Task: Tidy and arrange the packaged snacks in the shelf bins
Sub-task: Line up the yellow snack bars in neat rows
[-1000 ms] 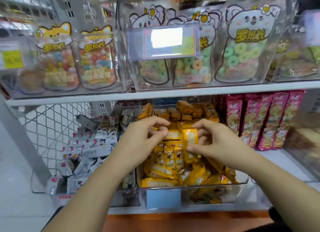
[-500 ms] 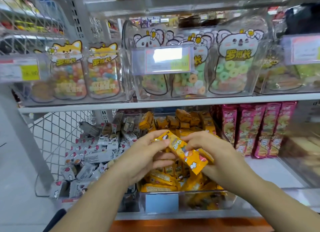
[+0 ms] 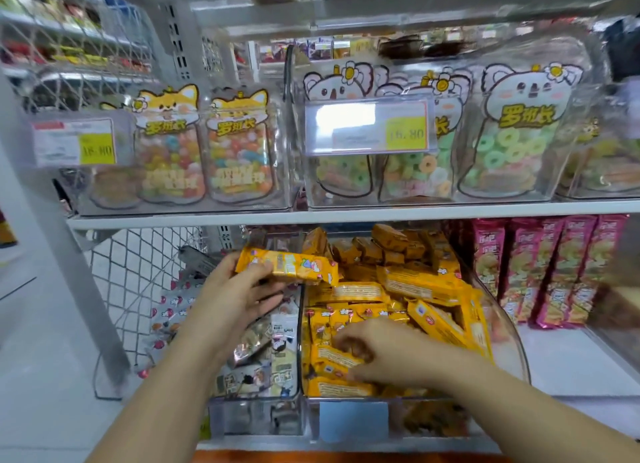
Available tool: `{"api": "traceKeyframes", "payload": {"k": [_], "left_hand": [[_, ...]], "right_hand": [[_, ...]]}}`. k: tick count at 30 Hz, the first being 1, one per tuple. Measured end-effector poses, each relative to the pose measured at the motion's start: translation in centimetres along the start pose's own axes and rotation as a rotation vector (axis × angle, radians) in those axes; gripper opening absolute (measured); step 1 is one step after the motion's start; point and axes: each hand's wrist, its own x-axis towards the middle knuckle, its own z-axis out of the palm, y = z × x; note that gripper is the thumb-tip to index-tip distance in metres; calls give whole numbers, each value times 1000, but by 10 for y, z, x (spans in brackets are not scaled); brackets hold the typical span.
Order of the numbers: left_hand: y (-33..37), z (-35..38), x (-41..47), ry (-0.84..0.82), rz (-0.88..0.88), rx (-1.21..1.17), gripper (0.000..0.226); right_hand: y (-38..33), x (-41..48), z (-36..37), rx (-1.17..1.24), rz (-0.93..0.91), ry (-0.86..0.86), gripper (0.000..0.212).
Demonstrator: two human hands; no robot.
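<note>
Head view: a clear plastic bin (image 3: 509,338) with a curved wall holds a heap of glossy yellow packets (image 3: 415,286), flat and rectangular. Above the bin's left edge, the left hand (image 3: 235,296) has its grip clenched round one long yellow packet (image 3: 287,267), held nearly level. The right hand (image 3: 381,355) lies on the heap at the bin's front, fingers curled among the packets; whether its grip grasps one cannot be told. Just left of the bin lie silvery foil packets (image 3: 256,345); to its right stand tall pink sachets (image 3: 540,272).
</note>
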Motion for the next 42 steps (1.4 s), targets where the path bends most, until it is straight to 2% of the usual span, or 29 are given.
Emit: {"api": "traceKeyframes", "payload": {"k": [6,12,23,27,32,39,42], "left_hand": [[-5,-11,3,-36,-4,-42,11],[-8,-17,5,-40,-1,-67,18],[-9,-17,4,-51,16,-79,24],[-9,-17,5,-45,13,-96,23],[-9,-15,5,-49,16,-86,17],[-10,-15,5,-37,14,-85,15],[-10,-15,5,-37,10,-78,15]], "right_hand": [[-1,30,15,-44,49,-187,72],[-2,35,27,-129,55,-273,46],[6,34,21,-150,83,-457,47],[4,32,19,-113,79,-467,54],[-6,30,18,-59,109,-486,80],[-5,20,3,106,81,-405,79],[-3,13,-3,161,64,-359,71]]}}
